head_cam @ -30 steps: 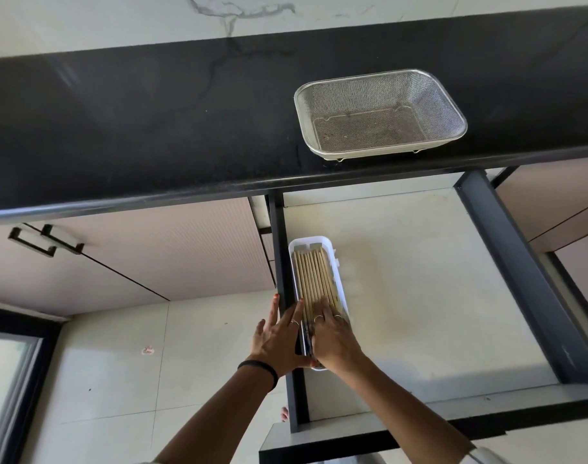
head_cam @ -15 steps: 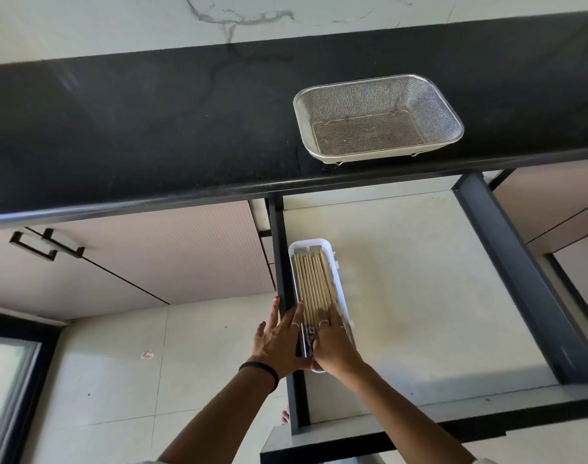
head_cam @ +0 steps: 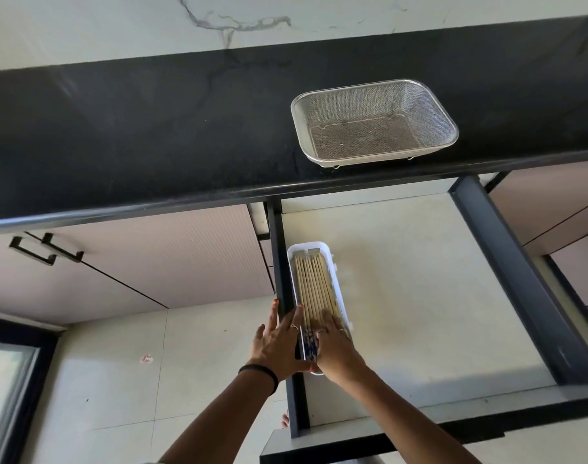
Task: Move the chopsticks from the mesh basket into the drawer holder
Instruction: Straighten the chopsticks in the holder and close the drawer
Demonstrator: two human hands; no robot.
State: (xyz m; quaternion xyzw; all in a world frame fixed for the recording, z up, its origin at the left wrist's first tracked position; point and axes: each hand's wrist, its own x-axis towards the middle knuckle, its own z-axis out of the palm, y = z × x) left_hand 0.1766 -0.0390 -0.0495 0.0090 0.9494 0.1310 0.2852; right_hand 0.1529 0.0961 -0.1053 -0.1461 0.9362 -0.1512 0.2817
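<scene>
Head view, nearest first: two bare forearms reach forward over the front edge of an open drawer (head_cam: 419, 296). Left hand (head_cam: 279, 343), with a dark band at the wrist, lies flat with fingers spread over the drawer's dark left rail and against the left wall of the white holder (head_cam: 339, 296); it grips nothing. Right hand (head_cam: 336, 346) rests palm down, fingers extended, on the near ends of the chopsticks (head_cam: 314, 289), pressing rather than pinching them. Those chopsticks lie side by side lengthwise inside the holder, running away from the fingertips toward its far end. Holder sits at the drawer's left side, along the rail. Farther off, on the black countertop (head_cam: 135, 135) above the drawer, stands the mesh basket (head_cam: 374, 120), with no chopsticks in it.
</scene>
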